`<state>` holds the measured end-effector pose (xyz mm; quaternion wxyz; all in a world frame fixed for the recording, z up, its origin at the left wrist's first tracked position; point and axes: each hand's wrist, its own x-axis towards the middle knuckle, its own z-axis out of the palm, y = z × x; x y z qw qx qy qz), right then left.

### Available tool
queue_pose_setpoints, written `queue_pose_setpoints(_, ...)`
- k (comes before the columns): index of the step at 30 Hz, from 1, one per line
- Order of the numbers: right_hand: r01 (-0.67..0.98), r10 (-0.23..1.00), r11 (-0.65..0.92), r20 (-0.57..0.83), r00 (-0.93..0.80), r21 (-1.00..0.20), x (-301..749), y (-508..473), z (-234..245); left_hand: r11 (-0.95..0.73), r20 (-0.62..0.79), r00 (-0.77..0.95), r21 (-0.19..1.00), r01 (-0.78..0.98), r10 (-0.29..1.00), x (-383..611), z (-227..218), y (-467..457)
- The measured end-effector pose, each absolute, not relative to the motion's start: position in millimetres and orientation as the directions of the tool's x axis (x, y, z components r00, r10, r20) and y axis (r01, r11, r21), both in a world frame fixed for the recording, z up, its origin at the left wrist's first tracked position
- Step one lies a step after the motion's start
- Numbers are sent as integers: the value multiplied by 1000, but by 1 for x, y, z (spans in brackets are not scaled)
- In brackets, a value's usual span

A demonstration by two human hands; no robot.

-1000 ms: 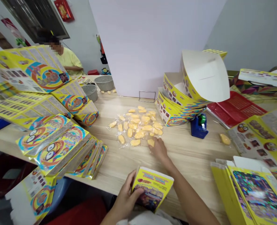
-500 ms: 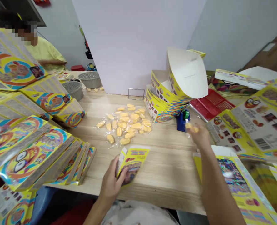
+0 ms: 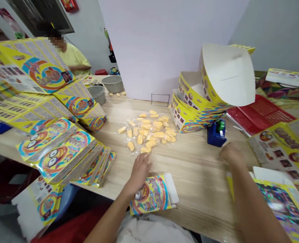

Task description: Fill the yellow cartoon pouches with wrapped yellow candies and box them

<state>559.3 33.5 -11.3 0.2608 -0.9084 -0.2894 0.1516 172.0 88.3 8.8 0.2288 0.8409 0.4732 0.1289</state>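
Observation:
My left hand (image 3: 140, 168) reaches over the table with fingers stretched out. Its fingertips are at the near edge of a pile of yellow wrapped pieces (image 3: 146, 126) in clear plastic. Beneath that wrist lies a small printed carton (image 3: 154, 194) at the table's front edge, its white end flap (image 3: 172, 189) folded out to the right. Close by the blue tape dispenser (image 3: 216, 136) with its green roll is my right hand (image 3: 231, 155), blurred, with fingers curled in. What it holds, if anything, cannot be made out.
Printed cartons (image 3: 65, 152) are stacked on the left. Nested display trays (image 3: 189, 114) stand behind the dispenser, near a red basket (image 3: 263, 113). A large box with a shiny panel (image 3: 278, 202) lies at right. Grey baskets (image 3: 112, 84) and a seated person (image 3: 73, 59) are farther back.
My left hand has let go of the carton, now lying flat, and moved to the pile. The yellow piece seen in my right hand is no longer visible there. The view has swung left.

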Motion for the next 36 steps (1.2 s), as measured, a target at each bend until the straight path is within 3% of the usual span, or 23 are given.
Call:
queue_pose_setpoints(4,390,628,-711,-279,726,-585,489,17,-10,-359,4,423,537,763,906,191,-7,127)
queue_pose_setpoints(9,316,798,-484,-263,542,-816,426,2,5,-254,-12,359,684,684,933,183,-7,126)
queue_pose_setpoints(13,217,809,-435,-273,521,-874,422,-2,17,-85,-66,271,857,508,960,165,4,125)
queue_pose_setpoints(17,268,833,-428,-262,487,-863,401,11,7,141,-214,326,962,234,921,171,8,119)
queue_pose_setpoints(22,443,815,-480,-197,546,-758,351,31,-14,384,-336,407,923,-38,849,197,19,100)
queue_pose_setpoints(26,515,799,-488,-122,589,-705,346,32,-6,524,-394,501,839,-147,771,198,44,88)
queue_pose_setpoints(28,526,805,-420,-37,592,-739,352,28,9,568,-367,564,790,-231,740,194,57,83)
queue_pose_setpoints(30,426,856,-260,-2,518,-866,355,22,29,571,-301,623,767,-291,722,191,71,77)
queue_pose_setpoints(32,167,941,-75,-14,339,-983,350,14,51,520,-248,676,822,-233,694,190,84,69)
queue_pose_setpoints(34,-71,992,12,3,126,-997,340,8,72,392,-238,738,919,-39,631,188,97,61)
queue_pose_setpoints(36,-148,998,59,56,25,-987,327,3,87,153,-248,787,969,196,565,185,108,55)
